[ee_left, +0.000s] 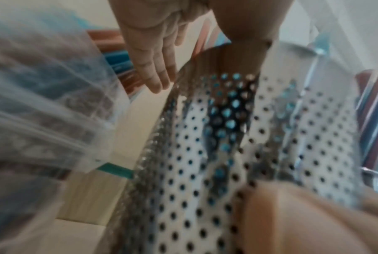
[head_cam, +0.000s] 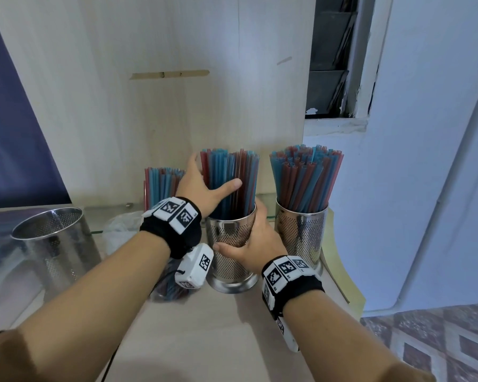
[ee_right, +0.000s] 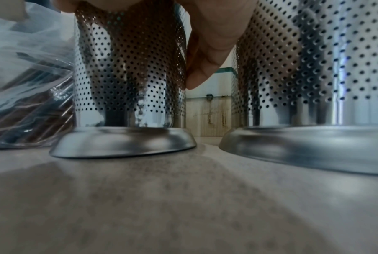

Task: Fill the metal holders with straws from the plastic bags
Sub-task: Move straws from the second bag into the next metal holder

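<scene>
The plastic bag (head_cam: pixel 164 289) is mostly hidden under the left forearm (head_cam: pixel 116 274).

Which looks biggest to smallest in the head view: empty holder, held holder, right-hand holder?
1. empty holder, perhaps only because nearer the camera
2. held holder and right-hand holder: they look alike

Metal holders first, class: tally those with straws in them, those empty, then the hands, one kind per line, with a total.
Holders with straws: 2, the middle holder and the right holder
Empty holders: 1, the left holder
Hands: 2, the left hand and the right hand
Total: 5
Another bunch of straws stands behind the left hand; its holder is hidden, so it is not counted.
</scene>
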